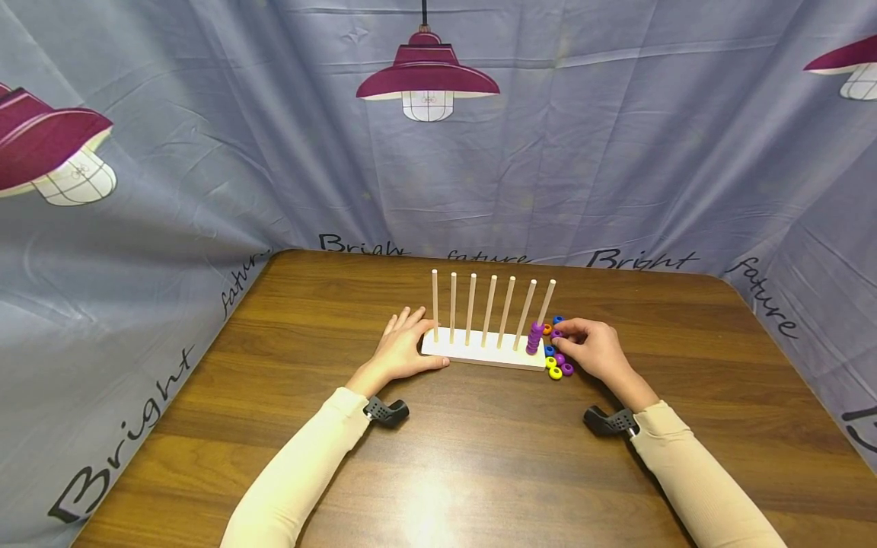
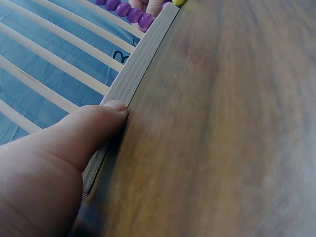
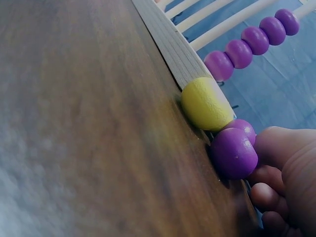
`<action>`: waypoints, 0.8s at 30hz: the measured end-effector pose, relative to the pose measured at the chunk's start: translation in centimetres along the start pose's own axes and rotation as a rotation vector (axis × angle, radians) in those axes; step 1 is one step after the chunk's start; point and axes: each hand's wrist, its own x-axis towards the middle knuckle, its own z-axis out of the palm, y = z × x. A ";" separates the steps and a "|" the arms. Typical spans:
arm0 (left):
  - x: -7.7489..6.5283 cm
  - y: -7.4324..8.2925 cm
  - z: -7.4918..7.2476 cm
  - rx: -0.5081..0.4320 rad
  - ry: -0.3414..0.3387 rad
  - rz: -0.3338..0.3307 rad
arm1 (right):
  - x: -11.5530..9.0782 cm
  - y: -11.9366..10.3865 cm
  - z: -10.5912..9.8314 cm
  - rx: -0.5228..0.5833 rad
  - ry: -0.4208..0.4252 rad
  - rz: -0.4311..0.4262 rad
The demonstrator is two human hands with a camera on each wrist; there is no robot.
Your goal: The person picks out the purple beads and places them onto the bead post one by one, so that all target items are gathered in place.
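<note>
A white wooden peg board point(image 1: 479, 353) with several upright pegs stands on the table. Its left end is held by my left hand point(image 1: 400, 350), the thumb point(image 2: 106, 118) along the front edge and the index finger behind. Several purple beads point(image 1: 534, 339) are stacked on the rightmost peg; the other pegs are bare. Beyond the right end, my right hand point(image 1: 601, 352) pinches a purple bead point(image 1: 556, 334) between thumb and index finger. In the right wrist view, loose purple beads point(image 3: 233, 154) hide those fingertips.
Loose beads lie close against the board's right end: yellow point(image 1: 556, 374), purple point(image 1: 567, 370), blue point(image 1: 550, 351) and orange point(image 1: 546, 329). Another blue bead point(image 1: 558, 320) sits farther back. The brown wooden table point(image 1: 479, 441) meets a printed grey curtain point(image 1: 548, 167) behind.
</note>
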 end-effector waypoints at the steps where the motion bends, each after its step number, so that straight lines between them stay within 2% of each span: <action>1: 0.0 0.0 0.0 0.000 0.001 0.000 | 0.0 0.0 0.0 0.000 0.002 -0.003; 24: 0.1 -0.2 0.2 -0.005 0.004 -0.002 | -0.1 -0.4 -0.4 0.003 -0.020 0.040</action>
